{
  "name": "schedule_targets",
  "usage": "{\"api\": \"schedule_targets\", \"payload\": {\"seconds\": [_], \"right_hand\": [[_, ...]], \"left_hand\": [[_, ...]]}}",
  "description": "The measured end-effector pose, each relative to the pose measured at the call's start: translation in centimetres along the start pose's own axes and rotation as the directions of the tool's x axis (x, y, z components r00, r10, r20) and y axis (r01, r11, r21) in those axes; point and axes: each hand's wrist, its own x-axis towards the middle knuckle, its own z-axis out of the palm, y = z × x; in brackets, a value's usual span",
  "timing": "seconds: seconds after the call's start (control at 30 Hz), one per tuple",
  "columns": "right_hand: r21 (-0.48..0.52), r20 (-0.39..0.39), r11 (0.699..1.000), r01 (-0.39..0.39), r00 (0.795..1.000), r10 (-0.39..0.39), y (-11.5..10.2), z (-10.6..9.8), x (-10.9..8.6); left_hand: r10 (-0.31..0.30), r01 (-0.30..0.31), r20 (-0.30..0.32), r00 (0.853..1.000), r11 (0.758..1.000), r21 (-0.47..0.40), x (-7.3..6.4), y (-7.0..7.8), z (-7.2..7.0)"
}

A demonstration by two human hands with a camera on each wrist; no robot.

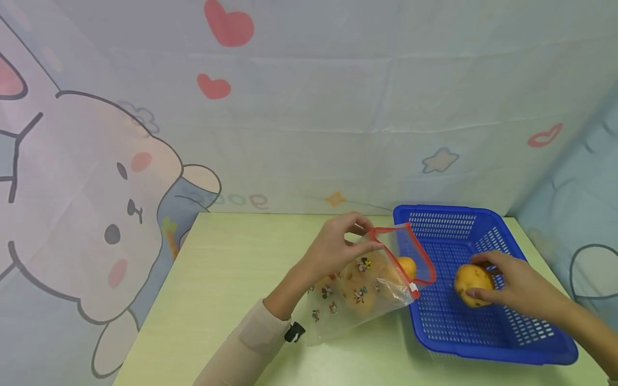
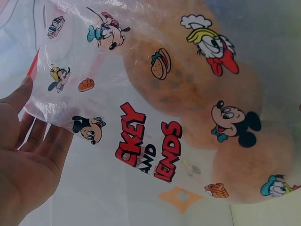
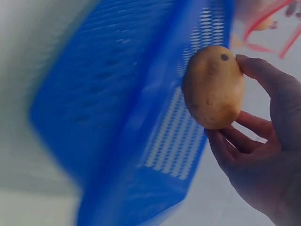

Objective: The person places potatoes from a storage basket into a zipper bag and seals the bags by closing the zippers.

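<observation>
My left hand (image 1: 338,244) pinches the red zip edge of a clear plastic zip bag (image 1: 333,316), whose mouth gapes toward the right. Cartoon figures are printed on the bag, and several potatoes (image 2: 164,84) show through it; one potato (image 1: 407,266) lies close to the mouth. Over the blue basket (image 1: 483,354), my right hand (image 1: 516,284) grips a yellowish potato (image 1: 470,284) with dark spots between thumb and fingers. In the right wrist view the same potato (image 3: 214,89) is held at the fingertips, with the basket wall behind it.
The pale green table (image 1: 232,268) carries the bag and the basket. A fabric backdrop (image 1: 309,107) with hearts and a cartoon rabbit rises behind the table's back edge. A white slider (image 1: 413,287) sits on the bag's red zip.
</observation>
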Motion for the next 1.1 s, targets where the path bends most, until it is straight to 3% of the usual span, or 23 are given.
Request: {"api": "schedule_targets", "payload": {"seconds": [0.2, 0.33, 0.57, 0.77, 1.1], "right_hand": [[0.054, -0.124, 0.997, 0.053, 0.991, -0.046, -3.0, -1.3, 2.1], [0.111, -0.151, 0.992, 0.069, 0.987, -0.052, -4.8, -2.0, 3.3], [0.246, -0.146, 0.967, 0.068, 0.989, -0.032, -7.7, -2.4, 5.0], [0.334, -0.092, 0.941, 0.058, 0.995, -0.029, -9.7, -1.6, 6.5], [0.408, -0.062, 0.911, 0.063, 0.997, -0.041, -10.8, -0.4, 7.2]], "left_hand": [[0.001, -0.001, 0.000, 1.000, 1.000, -0.002, 0.0, 0.1, 0.0], [-0.017, 0.017, -0.001, 1.000, 1.000, -0.009, 0.0, 0.1, 0.0], [-0.026, 0.026, -0.001, 1.000, 1.000, -0.013, -0.1, 0.3, 0.0], [-0.031, 0.031, -0.007, 0.999, 0.999, -0.008, -0.1, 0.2, 0.0], [-0.013, 0.014, -0.014, 1.000, 1.000, 0.002, -0.2, 0.1, 0.0]]}}
